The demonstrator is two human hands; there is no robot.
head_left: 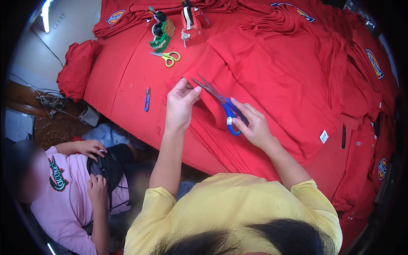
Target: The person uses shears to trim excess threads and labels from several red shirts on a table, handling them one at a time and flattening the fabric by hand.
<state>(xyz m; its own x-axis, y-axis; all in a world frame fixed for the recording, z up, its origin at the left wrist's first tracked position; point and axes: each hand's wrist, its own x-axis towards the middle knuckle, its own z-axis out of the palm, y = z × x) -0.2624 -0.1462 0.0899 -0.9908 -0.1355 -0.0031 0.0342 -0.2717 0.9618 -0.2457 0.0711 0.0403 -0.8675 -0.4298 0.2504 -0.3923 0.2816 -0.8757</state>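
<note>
My right hand grips a pair of scissors by its blue handles, with the blades slightly apart and pointing up and left. Their tips are close to the fingertips of my left hand. That hand is closed in a pinch at the left edge of a red garment, which lies spread over the table in front of me. Whether a thread is between the pinched fingers is too small to make out. A small white label shows at the garment's lower right corner.
Yellow-handled scissors, blue thread snips, a green tape dispenser and a red one are on the red-covered table. Dark snips lie at right. More red garments surround these. A person in pink sits at left.
</note>
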